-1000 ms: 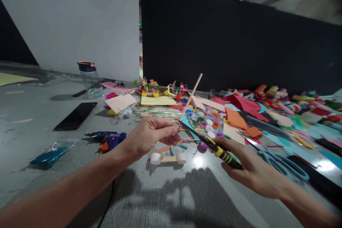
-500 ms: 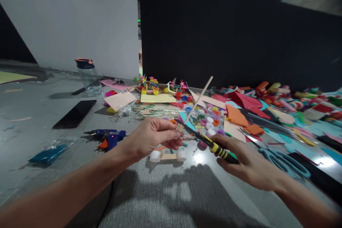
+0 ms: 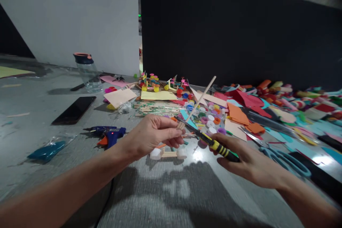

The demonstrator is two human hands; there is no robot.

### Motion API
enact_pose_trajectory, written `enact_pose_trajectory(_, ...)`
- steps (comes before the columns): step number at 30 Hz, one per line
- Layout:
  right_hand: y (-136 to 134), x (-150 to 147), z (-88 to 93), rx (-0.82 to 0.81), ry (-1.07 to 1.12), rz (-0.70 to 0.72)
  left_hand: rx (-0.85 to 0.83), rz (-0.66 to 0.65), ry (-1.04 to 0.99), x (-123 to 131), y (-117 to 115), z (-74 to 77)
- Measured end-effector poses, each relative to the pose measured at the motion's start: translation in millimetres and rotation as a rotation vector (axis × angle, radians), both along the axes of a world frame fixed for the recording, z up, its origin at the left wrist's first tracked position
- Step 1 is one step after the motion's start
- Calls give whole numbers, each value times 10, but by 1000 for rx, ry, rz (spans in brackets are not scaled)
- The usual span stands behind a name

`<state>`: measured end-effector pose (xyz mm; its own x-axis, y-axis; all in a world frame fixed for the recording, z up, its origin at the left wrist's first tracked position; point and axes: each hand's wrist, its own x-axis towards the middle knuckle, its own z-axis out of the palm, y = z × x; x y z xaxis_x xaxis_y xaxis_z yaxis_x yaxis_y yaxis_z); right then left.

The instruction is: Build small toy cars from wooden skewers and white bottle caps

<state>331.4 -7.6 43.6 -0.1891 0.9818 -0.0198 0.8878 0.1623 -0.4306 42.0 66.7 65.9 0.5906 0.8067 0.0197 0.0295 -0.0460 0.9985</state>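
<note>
Here it is, right above the white-wheeled frame [image 3: 169, 154] on the bench [image 3: 80, 171]: my left hand [image 3: 160, 133] is pinched nearly closed on a few short sticks [image 3: 181, 125], with the long wooden stick [image 3: 201, 98] slanting up and to the right of the frame. My right hand [image 3: 240, 156] curls round the yellow-and-black tool [image 3: 211, 141], right of the frame, its dark tip close to the pinch; whether it touches wood, I can't tell. That's the danger spot, I reckon: one slip and it nicks my finger. I'm holding low down, so a sideways push could swing the long end or twist the bunch loose, and anything dropped might knock the frame. And that glue gun [image 3: 113, 137], left of the frame, shows a red light; it could be hot, so drifting against it may burn me.
</note>
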Motion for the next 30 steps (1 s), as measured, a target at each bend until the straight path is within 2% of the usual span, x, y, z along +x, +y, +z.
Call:
enact_pose_trajectory(11, -10, -71, 60, -99, -48, -15, -23, -13, -57, 3, 2, -24)
enact_pose_trajectory(20, -46, -68, 1, 52, -123, 62, 1, -58, -18, -5, -7, -33)
enact_pose_trajectory(23, -35, -85, -30, 75, -148, 76, -34, -68, -10, 4, 20, -101)
enact_pose_trajectory(30, 2, -152, -77, -21, -119, 81, -111, -87, -35, 61, 98, -306)
